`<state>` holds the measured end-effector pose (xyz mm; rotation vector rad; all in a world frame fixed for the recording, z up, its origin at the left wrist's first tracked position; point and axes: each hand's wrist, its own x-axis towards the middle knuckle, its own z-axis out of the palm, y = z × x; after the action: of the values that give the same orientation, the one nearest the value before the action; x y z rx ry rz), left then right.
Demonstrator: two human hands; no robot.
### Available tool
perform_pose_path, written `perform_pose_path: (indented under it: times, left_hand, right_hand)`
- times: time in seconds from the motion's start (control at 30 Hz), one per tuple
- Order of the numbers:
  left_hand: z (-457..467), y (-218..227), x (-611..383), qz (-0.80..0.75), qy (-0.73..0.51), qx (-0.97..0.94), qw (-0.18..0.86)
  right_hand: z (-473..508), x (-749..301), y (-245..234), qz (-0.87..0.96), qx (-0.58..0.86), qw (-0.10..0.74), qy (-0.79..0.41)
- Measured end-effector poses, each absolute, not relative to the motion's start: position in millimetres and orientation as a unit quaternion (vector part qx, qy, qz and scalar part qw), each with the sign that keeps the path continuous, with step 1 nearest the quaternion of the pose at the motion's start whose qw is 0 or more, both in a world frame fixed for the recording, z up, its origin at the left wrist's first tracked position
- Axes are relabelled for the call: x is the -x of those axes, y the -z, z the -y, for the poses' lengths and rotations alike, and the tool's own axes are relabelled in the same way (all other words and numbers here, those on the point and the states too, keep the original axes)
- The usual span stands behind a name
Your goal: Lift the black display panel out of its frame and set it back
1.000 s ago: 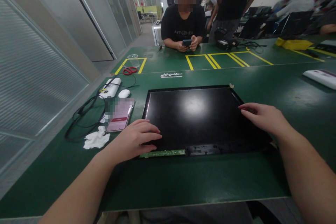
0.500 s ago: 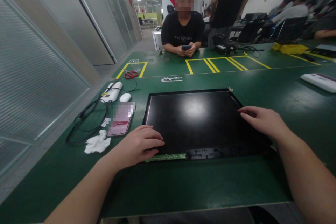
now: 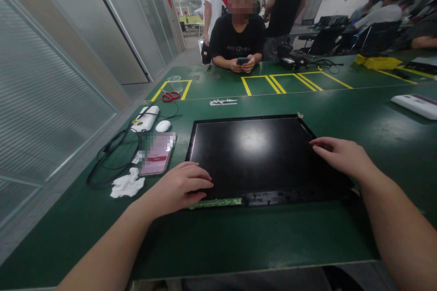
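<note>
A black LCD screen panel [image 3: 254,159] lies flat on the green table, its dark face up, with a bright reflection on it. Along its near edge runs a green circuit board strip [image 3: 218,202]. My left hand [image 3: 186,186] rests over the panel's near left corner, fingers stretched out and thumb apart. At the right edge, my right hand [image 3: 337,154] has its fingertips on or just above the frame; its fingers are lightly bent, with a gap to the thumb. Neither hand grasps anything.
Left of the panel lie a phone [image 3: 157,157], crumpled tissue [image 3: 128,184], a white mouse-like object [image 3: 163,126], black cables [image 3: 102,159] and red-handled scissors [image 3: 170,96]. A clear cup [image 3: 175,84] stands behind. Across the table [image 3: 252,241] sits a person [image 3: 238,36] holding a phone.
Both hands and the panel stay almost still. In the background, a person in white has come into view and the standing person in black has shifted left.
</note>
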<state>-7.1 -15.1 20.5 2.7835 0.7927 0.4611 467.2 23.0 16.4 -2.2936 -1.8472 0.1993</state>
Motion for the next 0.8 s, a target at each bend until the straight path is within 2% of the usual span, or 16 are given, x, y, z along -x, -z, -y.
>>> perform_pose_path:
  times: [0.23, 0.47, 0.67, 0.8]
  left_hand:
    - [13, -15, 5, -0.294, -0.206, -0.928, 0.098]
    - [7, -8, 10, -0.443, -0.242, -0.860, 0.068]
    - [1, 5, 15, -0.571, -0.174, -0.796, 0.103]
    - [-1, 9, 16, -0.595, -0.139, -0.781, 0.128]
  right_hand:
    - [-24, -472, -11, 0.632, 0.762, 0.122, -0.077]
    - [-24, -476, -12, 0.611, 0.761, 0.193, -0.101]
    - [-21, -470, -20, 0.576, 0.776, 0.239, -0.091]
    - [-24, -475, -18, 0.568, 0.791, 0.215, -0.072]
